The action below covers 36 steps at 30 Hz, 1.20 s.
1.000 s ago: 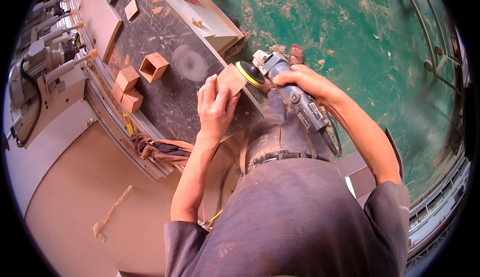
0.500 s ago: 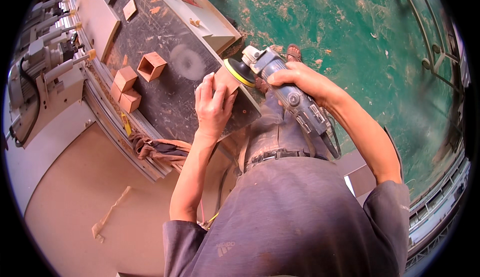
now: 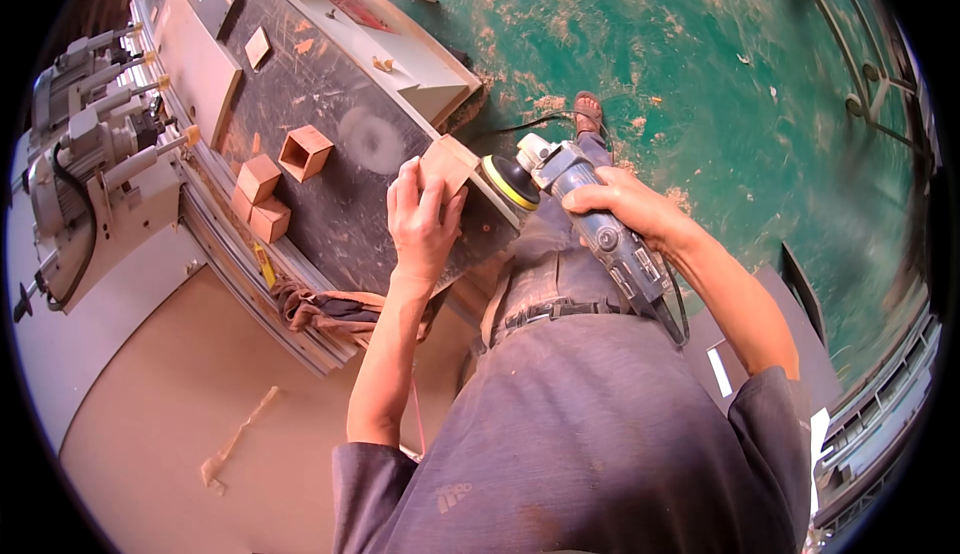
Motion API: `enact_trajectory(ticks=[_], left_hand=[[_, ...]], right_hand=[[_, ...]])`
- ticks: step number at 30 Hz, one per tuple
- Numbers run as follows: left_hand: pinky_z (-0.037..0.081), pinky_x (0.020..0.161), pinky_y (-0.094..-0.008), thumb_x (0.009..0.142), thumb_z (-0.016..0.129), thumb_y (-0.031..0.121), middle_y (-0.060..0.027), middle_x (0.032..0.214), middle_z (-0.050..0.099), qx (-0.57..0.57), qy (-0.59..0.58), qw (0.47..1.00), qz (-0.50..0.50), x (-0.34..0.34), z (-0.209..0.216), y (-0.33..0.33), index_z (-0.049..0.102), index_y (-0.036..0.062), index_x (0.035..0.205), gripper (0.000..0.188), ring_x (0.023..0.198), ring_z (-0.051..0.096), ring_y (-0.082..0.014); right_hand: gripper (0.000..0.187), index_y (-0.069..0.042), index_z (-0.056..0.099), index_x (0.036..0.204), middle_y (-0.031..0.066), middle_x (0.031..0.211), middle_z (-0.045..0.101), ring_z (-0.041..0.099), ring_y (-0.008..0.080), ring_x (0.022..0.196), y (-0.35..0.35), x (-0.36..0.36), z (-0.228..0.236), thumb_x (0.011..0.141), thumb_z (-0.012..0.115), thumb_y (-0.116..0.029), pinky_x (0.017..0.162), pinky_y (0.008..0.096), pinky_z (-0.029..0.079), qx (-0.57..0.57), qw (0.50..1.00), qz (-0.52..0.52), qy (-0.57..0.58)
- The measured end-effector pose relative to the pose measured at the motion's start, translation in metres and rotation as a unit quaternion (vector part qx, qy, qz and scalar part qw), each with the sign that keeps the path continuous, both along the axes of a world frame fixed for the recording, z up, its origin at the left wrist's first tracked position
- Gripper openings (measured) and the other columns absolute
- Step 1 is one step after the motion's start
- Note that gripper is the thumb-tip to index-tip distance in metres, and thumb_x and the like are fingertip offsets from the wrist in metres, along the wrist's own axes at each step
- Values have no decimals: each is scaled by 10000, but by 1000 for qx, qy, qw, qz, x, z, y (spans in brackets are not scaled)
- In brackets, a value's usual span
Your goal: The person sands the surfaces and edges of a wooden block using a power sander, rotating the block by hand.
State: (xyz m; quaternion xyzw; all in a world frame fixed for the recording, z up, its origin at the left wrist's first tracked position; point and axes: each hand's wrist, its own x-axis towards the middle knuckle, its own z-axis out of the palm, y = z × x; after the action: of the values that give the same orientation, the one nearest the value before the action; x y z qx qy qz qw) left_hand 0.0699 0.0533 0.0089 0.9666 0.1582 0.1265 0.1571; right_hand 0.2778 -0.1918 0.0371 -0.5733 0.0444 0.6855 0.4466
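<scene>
The left hand (image 3: 422, 224), fingers (image 3: 431, 199) clasping the wooden block (image 3: 450, 162) at one o'clock, apparently steadies it over the surface (image 3: 350, 219), while the right hand (image 3: 637, 204) wraps its fingers round the sander (image 3: 617, 251) at the block's four o'clock.

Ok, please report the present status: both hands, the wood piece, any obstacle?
Left hand: holding wood piece. Right hand: gripping sander. Disc close to wood piece, contact unclear. Hollow box off to the left, not in the way.
</scene>
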Motion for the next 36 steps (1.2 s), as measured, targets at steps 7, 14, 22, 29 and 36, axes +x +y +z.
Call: enact_trajectory(ticks=[7,14,22,29,36], left_hand=[[566,949,-495,818,928,213,-280,1478,579,8,26,998,65,-6,7,-11,683,-5,1074,416,1095,666,-448],[560,1051,-474,653,1020,358,-307,1578,488,-46,118,986,110,-9,41,-21,671,11,1217,748,1273,627,-453],[543,1068,-495,723,935,94,-222,1482,584,-90,85,988,-90,-14,20,28,667,25,1157,515,1282,610,-432],[540,1039,-501,815,911,117,-264,1459,580,-62,26,998,20,-4,9,-7,657,-31,1156,451,1237,620,-443],[521,1071,-519,849,876,111,-285,1449,586,-50,9,999,4,-7,3,-6,663,-43,1186,428,1246,615,-463]], right_hand=[[415,-19,671,1120,73,863,685,682,153,645,-26,4,-3,888,776,-347,564,318,570,-9,994,-111,19],[431,3,638,1104,119,866,717,730,183,661,-24,19,7,911,771,-359,575,323,605,-15,995,-98,-8],[472,12,658,1099,107,865,712,724,178,653,9,17,11,896,785,-395,570,319,603,7,998,-61,1],[412,5,704,988,104,808,714,726,188,645,40,16,8,903,780,-391,557,331,600,12,999,-50,10],[360,-23,722,952,82,784,709,687,163,605,62,22,4,898,786,-373,524,332,553,41,999,-12,18]])
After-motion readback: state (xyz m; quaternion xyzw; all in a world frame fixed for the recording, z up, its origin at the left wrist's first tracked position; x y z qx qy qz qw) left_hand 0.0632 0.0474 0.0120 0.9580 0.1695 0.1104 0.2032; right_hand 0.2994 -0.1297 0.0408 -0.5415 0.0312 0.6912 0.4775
